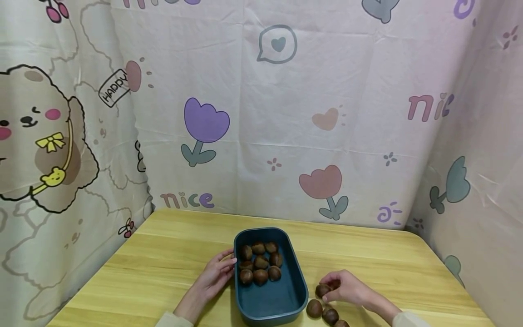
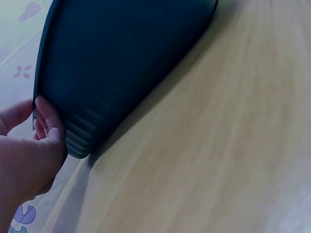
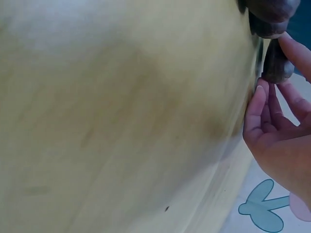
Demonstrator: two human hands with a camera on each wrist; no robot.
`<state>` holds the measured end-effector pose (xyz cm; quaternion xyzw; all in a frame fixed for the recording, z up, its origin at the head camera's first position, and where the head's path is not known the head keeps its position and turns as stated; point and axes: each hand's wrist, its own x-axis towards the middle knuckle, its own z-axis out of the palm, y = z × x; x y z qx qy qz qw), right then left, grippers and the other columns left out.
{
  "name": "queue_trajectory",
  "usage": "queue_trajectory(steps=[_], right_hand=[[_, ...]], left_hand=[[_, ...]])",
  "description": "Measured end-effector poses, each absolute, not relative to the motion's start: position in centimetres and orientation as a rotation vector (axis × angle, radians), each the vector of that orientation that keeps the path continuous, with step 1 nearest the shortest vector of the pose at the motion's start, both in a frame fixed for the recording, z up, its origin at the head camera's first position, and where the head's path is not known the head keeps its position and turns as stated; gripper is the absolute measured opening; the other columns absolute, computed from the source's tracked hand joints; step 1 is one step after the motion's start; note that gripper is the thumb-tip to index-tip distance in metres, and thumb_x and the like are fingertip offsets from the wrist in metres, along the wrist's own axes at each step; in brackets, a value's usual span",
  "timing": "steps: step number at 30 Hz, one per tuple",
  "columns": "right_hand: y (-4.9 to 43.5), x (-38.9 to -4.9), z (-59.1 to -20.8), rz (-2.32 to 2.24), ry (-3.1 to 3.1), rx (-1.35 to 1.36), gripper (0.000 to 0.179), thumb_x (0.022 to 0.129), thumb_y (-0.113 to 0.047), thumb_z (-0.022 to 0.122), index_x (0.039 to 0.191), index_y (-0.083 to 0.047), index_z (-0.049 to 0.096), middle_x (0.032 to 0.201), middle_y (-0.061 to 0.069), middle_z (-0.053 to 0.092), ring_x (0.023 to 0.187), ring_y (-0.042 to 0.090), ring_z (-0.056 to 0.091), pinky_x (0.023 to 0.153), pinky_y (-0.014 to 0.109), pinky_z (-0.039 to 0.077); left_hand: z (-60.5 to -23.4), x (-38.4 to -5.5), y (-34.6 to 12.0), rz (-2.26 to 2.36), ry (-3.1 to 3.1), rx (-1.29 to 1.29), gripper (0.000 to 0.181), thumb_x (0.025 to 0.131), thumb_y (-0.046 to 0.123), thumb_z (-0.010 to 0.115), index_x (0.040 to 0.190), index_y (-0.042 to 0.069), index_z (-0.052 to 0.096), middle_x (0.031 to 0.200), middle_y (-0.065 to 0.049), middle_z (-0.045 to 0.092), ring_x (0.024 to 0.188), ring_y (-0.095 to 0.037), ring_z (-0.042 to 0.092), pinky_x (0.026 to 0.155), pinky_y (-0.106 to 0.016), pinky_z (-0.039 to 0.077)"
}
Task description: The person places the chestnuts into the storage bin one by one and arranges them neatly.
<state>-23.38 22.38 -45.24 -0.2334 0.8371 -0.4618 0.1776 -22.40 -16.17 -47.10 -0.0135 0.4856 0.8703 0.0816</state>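
A dark blue rectangular box stands on the table, with several brown chestnuts in three rows at its far end. My left hand is at the box's left side; in the left wrist view its thumb and fingers pinch the rim. To the right of the box, my right hand pinches a chestnut between thumb and fingers, close to the tabletop. Several loose chestnuts lie beside the box's near right corner, below that hand. One more is partly covered by the right hand.
The light wooden table ends at the back against a printed curtain. More printed cloth hangs along the left and right sides. In the box, the bare floor shows in the near half and along the right wall.
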Motion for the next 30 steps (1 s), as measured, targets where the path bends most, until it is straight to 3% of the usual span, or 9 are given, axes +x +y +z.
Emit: queue_trajectory(steps=[18,30], right_hand=[[19.8,-23.2,-43.6,-1.547,2.319,-0.466,0.035,0.087,-0.018,0.072,0.113,0.005,0.065,0.104,0.009,0.068,0.093,0.018,0.061,0.078,0.030,0.050],[16.2,-23.6,-40.4,-1.505,2.422,-0.539,0.037,0.081,-0.016,0.078,0.112,0.001,0.067,0.097,0.005,0.066,0.090,0.021,0.057,0.077,0.035,0.050]], left_hand=[[-47.2,-22.3,-16.2,2.602,1.455,-0.021,0.030,0.097,-0.003,0.050,0.126,-0.001,0.041,0.105,-0.005,0.058,0.088,-0.010,0.056,0.081,-0.025,0.046],[-47.1,-22.3,-16.2,2.591,1.470,-0.015,0.035,0.097,-0.002,0.049,0.129,-0.003,0.037,0.106,-0.005,0.057,0.090,-0.011,0.056,0.082,-0.026,0.046]])
